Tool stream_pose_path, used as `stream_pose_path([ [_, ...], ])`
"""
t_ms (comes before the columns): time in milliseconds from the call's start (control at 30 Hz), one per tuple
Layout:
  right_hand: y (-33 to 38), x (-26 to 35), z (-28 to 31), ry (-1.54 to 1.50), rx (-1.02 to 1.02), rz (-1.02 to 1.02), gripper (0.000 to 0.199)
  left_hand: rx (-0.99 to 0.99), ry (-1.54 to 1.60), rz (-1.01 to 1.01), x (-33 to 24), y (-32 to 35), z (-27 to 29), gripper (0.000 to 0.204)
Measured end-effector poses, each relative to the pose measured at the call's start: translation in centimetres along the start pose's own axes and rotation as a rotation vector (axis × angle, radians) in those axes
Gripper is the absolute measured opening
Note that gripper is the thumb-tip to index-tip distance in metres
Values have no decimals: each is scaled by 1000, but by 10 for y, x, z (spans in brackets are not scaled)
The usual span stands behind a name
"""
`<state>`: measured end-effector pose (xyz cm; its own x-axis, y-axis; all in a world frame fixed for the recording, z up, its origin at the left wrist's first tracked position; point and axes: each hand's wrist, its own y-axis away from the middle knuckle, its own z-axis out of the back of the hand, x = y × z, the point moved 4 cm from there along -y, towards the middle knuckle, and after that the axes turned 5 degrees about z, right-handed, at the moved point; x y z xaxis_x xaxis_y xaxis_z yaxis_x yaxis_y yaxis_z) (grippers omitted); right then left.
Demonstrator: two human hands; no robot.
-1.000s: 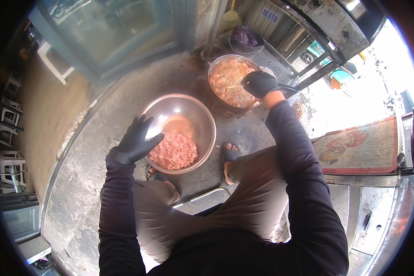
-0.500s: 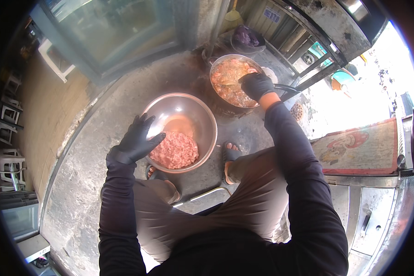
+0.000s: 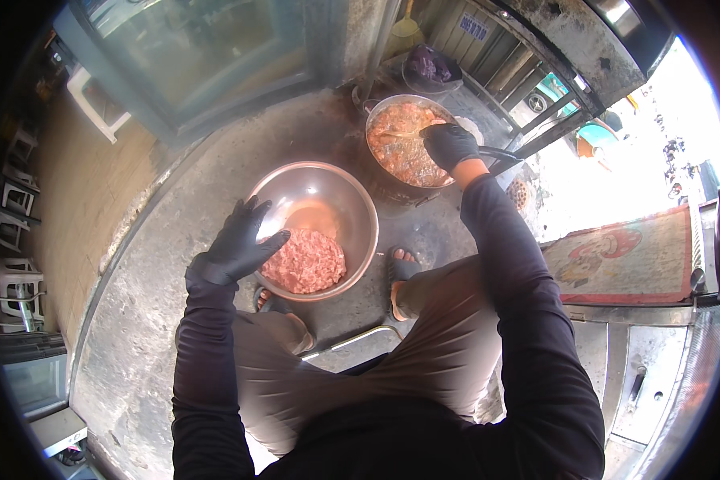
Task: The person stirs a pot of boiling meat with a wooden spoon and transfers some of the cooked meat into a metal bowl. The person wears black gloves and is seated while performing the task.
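A wide steel bowl sits on the floor in front of my feet, with a mound of raw minced meat at its near side. My left hand, in a black glove, rests at the bowl's left rim with its fingers spread, thumb over the meat. Beyond the bowl to the right stands a cooking pot full of an orange-brown, bubbling stew. Over the pot's right side, my gloved right hand is closed on a pale yellowish spoon dipped in the stew; the hand hides its handle.
Behind the pot is a dark basin holding a purple bag. A dark handle sticks out to the pot's right. A metal cabinet stands at right, a glass-paned door at far left. White plastic stools line the left side.
My right hand has shifted slightly right, and the spoon now shows more clearly at the stew's surface. My left hand and the bowl have stayed in place.
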<state>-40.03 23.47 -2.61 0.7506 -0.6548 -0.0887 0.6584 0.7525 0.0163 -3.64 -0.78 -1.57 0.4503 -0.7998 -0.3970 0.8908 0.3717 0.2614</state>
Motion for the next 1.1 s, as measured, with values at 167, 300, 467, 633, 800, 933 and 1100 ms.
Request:
stream_pose_path([
  [167,8,-6,24,-95,-110,-52,29,5,-6,9,1,0,-1,76],
  [300,22,-11,41,-88,-87,-2,27,2,6,8,-1,1,0,76],
  [467,26,8,27,-86,-36,103,25,16,13,4,-3,0,0,77],
  [633,17,4,28,14,-88,51,24,6,10,5,0,0,0,76],
  [800,13,-1,31,-77,-8,-75,30,1,11,0,1,0,-1,76],
  [933,12,5,28,-54,-11,-73,30,13,21,-7,-1,0,-2,75],
  [1100,7,1,20,-87,-5,-73,31,-3,25,-26,2,0,-3,76],
])
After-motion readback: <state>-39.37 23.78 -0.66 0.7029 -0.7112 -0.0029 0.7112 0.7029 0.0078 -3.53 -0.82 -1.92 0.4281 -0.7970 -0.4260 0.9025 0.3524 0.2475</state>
